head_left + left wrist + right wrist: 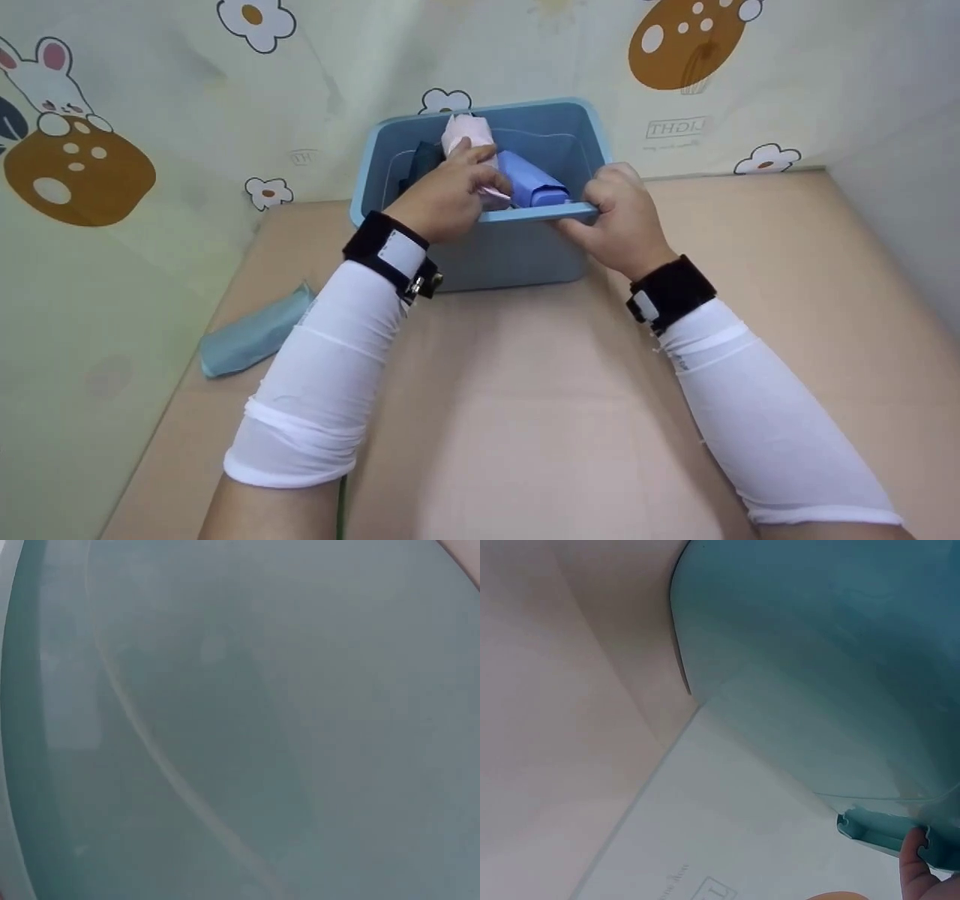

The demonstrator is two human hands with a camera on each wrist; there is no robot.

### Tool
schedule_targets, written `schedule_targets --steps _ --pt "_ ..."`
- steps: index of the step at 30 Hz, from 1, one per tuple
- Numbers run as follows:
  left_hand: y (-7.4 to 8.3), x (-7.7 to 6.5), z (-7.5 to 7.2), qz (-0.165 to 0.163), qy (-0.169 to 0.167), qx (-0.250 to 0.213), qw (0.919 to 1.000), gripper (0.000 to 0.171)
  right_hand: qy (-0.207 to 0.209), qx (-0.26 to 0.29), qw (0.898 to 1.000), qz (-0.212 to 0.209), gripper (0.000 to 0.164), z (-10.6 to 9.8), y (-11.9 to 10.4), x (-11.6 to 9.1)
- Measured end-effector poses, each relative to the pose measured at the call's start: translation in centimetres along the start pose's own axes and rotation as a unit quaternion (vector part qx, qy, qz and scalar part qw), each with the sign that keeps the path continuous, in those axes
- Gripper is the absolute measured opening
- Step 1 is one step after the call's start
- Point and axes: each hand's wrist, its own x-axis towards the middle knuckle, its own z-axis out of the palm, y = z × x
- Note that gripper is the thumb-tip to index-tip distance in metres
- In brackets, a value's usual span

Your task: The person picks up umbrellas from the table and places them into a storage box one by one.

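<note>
A light blue plastic bin stands on the table near the wall. Inside it, my left hand holds a pale pink rolled bundle that resembles a folded umbrella, its fingers curled over it. Beside that lie a blue rolled bundle on the right and a dark one on the left, partly hidden. My right hand grips the bin's front right rim, thumb beneath. The right wrist view shows a digit of the right hand at the rim. Only the bin's wall fills the left wrist view.
A teal rolled bundle lies on the tan table at the left, partly behind the left forearm. A wall covering with cartoon prints rises right behind the bin.
</note>
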Motion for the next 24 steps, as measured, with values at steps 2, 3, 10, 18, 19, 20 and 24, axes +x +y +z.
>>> schedule_targets --steps 2,3,10,18,19,20,24 --pt "0.0 0.1 0.1 0.0 -0.004 -0.003 1.0 0.048 0.0 -0.001 1.0 -0.002 0.051 0.0 0.0 0.0" --pt "0.1 0.1 0.1 0.0 -0.003 -0.002 1.0 0.046 0.0 -0.002 1.0 -0.001 0.051 0.0 0.0 0.0" --pt "0.7 0.2 0.9 -0.029 0.065 -0.001 0.9975 0.035 0.002 -0.003 1.0 0.0 0.052 0.1 0.0 0.0" --pt "1.1 0.2 0.6 -0.081 0.035 0.021 0.9959 0.061 0.012 -0.005 1.0 -0.016 0.052 0.2 0.1 0.0" --pt "1.1 0.3 0.6 -0.074 0.027 0.024 0.9966 0.057 0.012 -0.004 1.0 -0.017 0.052 0.2 0.1 0.0" --pt "1.1 0.3 0.7 -0.068 0.02 0.025 0.9971 0.053 0.011 -0.004 1.0 -0.014 0.051 0.2 0.1 0.0" --pt "1.3 0.3 0.7 -0.061 -0.003 0.037 0.9974 0.046 0.007 -0.005 1.0 -0.008 0.049 0.1 0.0 0.0"
